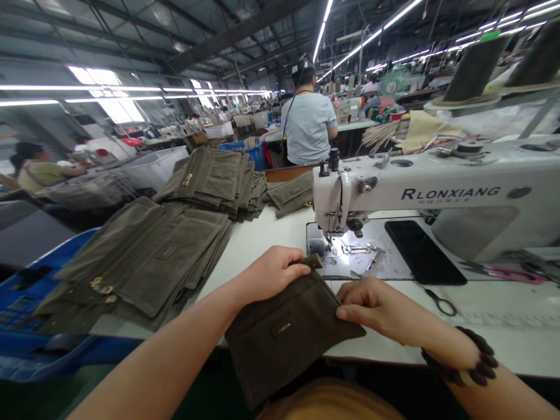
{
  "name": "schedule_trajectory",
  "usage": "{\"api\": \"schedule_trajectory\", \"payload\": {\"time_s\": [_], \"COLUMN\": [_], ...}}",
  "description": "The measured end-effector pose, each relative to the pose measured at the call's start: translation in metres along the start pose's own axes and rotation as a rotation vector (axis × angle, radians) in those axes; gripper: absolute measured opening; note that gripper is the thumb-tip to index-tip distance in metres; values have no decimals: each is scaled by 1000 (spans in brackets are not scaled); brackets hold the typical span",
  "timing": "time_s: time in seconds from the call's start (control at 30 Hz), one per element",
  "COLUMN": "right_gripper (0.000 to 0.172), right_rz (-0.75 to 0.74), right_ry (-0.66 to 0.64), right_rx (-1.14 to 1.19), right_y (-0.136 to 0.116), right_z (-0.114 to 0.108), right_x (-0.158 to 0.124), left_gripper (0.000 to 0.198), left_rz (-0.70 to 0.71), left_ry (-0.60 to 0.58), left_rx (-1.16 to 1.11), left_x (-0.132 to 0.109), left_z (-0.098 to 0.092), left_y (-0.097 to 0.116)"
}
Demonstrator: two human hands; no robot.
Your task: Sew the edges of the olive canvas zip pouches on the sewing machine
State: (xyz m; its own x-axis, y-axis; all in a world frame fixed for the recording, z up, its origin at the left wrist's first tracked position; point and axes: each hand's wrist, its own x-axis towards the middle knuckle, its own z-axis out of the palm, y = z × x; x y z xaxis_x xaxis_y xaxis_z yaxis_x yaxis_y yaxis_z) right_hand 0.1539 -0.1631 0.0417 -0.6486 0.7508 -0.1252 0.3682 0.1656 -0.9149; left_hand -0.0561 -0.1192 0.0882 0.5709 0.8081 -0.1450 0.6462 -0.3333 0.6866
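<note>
A dark olive fabric panel (280, 350) with a small sewn-on label hangs partly over the table's front edge. My left hand (275, 271) grips its upper edge, thumb on top, near a small folded tab (314, 261). At the panel's right edge, my right hand (365, 303) pinches the cloth between thumb and fingers. Just beyond both hands stands a white sewing machine (415, 186); its needle and presser foot (329, 239) are apart from the panel. The fingertips under the cloth are hidden.
Stacks of similar olive panels (170, 245) lie on the left, partly over a blue basket (26, 315). A black phone (422, 251), small scissors (441, 302) and pink-handled shears (507, 273) lie right. A person in a light shirt (308, 125) sits ahead; another person (41, 169) is far left.
</note>
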Motion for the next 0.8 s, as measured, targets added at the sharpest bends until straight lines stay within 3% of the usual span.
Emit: {"api": "schedule_trajectory", "payload": {"time_s": [0.37, 0.63, 0.8], "right_gripper": [37, 36, 32], "right_rz": [102, 215, 254], "right_ry": [117, 170, 223], "right_rx": [214, 49, 74], "right_y": [16, 32, 45], "right_z": [15, 8, 14], "right_x": [10, 21, 28], "left_gripper": [13, 12, 11], "left_rz": [95, 97, 121], "left_ry": [-36, -67, -107], "left_rx": [200, 247, 179], "left_x": [18, 45, 60], "left_z": [-4, 2, 6], "left_y": [1, -13, -30]}}
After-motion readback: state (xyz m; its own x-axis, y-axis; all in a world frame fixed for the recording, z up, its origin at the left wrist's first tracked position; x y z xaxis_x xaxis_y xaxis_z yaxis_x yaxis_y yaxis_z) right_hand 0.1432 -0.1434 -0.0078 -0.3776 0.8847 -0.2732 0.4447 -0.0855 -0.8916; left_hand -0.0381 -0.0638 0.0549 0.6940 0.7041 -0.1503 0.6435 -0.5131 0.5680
